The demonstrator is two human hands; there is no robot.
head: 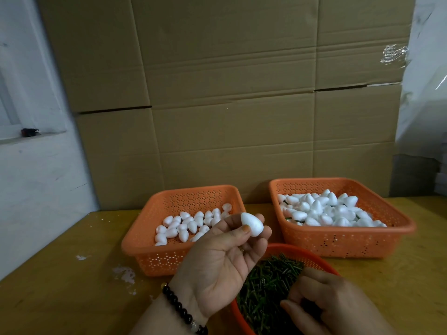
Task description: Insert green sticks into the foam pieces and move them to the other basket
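Low in the middle of the frame the left hand (222,259) is raised palm up, thumb and fingertips pinching one white foam piece (252,225) shaped like an egg; a bracelet of dark beads (182,310) circles its wrist. At the lower right the right hand (333,305) reaches down into a round red basket (312,256) filled with short green sticks (266,286); its fingers are curled down among them, but whether they have hold of a stick cannot be told (the fingertips are lost in the dark pile).

Behind the left hand, left of centre, stands an orange perforated basket (154,250) with a thin layer of plain foam pieces (186,226). To the right of centre a second orange basket (338,240) is heaped with foam pieces (324,211), a few green stems showing between them. All three baskets sit on a yellowish wooden table (60,274) with white crumbs (124,274) scattered at the lower left. Stacked cardboard boxes (229,93) fill the upper frame behind the table
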